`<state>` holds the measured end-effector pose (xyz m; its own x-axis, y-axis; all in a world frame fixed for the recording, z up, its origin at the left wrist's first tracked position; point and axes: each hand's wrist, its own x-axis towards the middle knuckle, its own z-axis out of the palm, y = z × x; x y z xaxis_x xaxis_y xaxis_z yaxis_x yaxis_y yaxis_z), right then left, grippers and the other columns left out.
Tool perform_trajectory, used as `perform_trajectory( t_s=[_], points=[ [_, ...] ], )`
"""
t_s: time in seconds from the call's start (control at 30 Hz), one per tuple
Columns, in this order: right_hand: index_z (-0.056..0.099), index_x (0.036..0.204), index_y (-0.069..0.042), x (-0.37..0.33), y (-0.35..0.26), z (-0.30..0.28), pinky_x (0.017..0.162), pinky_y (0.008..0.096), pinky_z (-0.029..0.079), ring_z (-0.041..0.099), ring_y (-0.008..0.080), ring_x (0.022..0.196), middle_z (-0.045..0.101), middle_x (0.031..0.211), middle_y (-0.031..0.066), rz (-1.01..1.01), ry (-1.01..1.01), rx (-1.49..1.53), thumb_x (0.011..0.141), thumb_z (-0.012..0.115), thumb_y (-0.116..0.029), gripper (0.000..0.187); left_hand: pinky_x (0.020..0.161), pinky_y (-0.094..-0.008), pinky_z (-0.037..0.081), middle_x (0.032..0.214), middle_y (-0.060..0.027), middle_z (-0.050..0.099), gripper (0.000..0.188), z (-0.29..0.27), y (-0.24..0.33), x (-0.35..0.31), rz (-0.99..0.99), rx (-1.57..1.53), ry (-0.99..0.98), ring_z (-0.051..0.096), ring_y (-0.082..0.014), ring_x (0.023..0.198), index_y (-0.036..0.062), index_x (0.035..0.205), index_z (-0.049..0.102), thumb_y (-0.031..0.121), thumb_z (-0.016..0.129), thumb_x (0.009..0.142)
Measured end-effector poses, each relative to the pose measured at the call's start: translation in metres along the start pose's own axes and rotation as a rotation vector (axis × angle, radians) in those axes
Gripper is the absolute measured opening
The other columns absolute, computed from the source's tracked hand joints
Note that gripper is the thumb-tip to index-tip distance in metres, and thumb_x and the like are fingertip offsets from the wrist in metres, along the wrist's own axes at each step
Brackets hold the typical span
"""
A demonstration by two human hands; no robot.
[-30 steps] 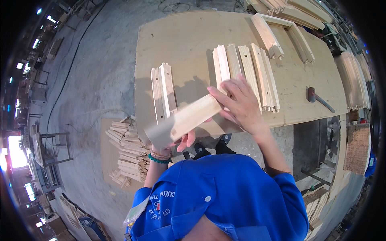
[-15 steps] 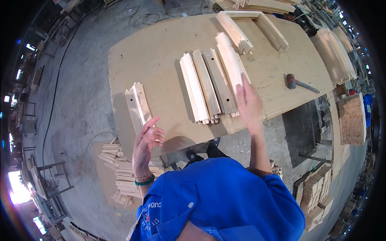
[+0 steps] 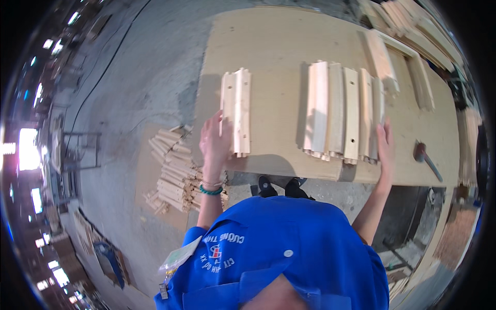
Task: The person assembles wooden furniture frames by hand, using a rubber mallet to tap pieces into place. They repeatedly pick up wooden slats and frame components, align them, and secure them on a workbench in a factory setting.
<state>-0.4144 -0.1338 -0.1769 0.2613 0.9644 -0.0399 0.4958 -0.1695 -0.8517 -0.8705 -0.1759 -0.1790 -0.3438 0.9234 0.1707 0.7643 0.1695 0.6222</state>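
Left hand: blurred, left hand (image 3: 214, 142) at left side of short rail row, fingers pointing up along it; grip cannot be told
Right hand: right hand (image 3: 385, 147) at right edge of long rail row, fingers extended, spread slightly; contact firmness unclear
Short rail row: few pale wooden rails (image 3: 242, 111), side by side, near table's left edge, tenoned ends toward person
Long rail row: larger set of wooden rails (image 3: 336, 111), side by side, right of table centre, dark holes in one face
Table: tan tabletop (image 3: 274, 88)
Frame: three-sided wooden frame (image 3: 383, 62), far right of table
Mallet: dark-headed mallet (image 3: 419, 152), right part of table
Floor: heap of wooden pieces (image 3: 173, 178), left of table
Left wrist: green bead bracelet (image 3: 211, 191)
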Motion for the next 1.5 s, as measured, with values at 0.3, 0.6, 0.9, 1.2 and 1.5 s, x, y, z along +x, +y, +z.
perform_trajectory(
  t_s=[0.3,0.6,0.9,1.2,1.5],
  points=[
    [0.054,0.129,0.000,-0.046,-0.109,0.062,0.099,0.0332,0.042,0.053,0.0229,0.119,0.057,0.128,0.0144,-0.412,0.108,0.083,0.097,0.052,-0.014,0.035,0.104,-0.0446,0.031,0.119,-0.0179,0.055,0.071,0.048,0.021,-0.026,0.161,0.450,-0.084,0.047,-0.0317,0.121,-0.0034,0.128,0.045,0.031,0.072,0.072],
    [0.057,0.127,-0.010,-0.081,-0.141,0.135,0.092,0.0389,0.048,0.058,0.0299,0.109,0.057,0.124,0.0138,-0.728,-0.186,-0.025,0.084,0.059,0.001,0.045,0.083,-0.0234,0.048,0.113,-0.0096,0.064,0.050,0.010,0.013,-0.018,-0.337,-0.965,-0.717,0.060,-0.0105,0.097,-0.0072,0.130,0.051,0.020,0.061,0.089],
    [0.056,0.128,-0.018,-0.065,-0.167,0.103,0.099,0.0442,0.042,0.046,0.0343,0.124,0.049,0.130,0.0136,-1.106,-0.046,-0.631,0.071,0.073,-0.006,0.060,0.101,-0.0285,0.039,0.126,-0.0166,0.058,0.071,-0.051,0.012,-0.004,-0.121,-1.023,-1.031,0.057,-0.0207,0.112,-0.0094,0.131,0.050,0.036,0.066,0.078],
    [0.043,0.141,-0.013,-0.100,-0.145,0.075,0.069,0.0419,0.048,0.058,0.0317,0.079,0.057,0.088,0.0145,-0.686,-0.457,-0.414,0.082,0.064,-0.033,0.065,0.088,-0.0389,0.049,0.124,-0.0216,0.057,0.095,-0.030,0.020,0.008,0.104,-1.692,-1.070,0.059,-0.0248,0.105,-0.0034,0.144,0.033,0.072,0.040,0.087],
    [0.041,0.137,0.000,-0.087,-0.112,0.041,0.063,0.0448,0.049,0.062,0.0356,0.073,0.061,0.086,0.0201,-0.247,0.165,-0.581,0.099,0.042,-0.026,0.047,0.087,-0.0317,0.048,0.121,-0.0122,0.061,0.055,-0.032,0.079,-0.011,-0.039,-0.963,-0.948,0.059,-0.0166,0.100,0.0054,0.144,0.039,0.028,0.053,0.095]
  ],
)
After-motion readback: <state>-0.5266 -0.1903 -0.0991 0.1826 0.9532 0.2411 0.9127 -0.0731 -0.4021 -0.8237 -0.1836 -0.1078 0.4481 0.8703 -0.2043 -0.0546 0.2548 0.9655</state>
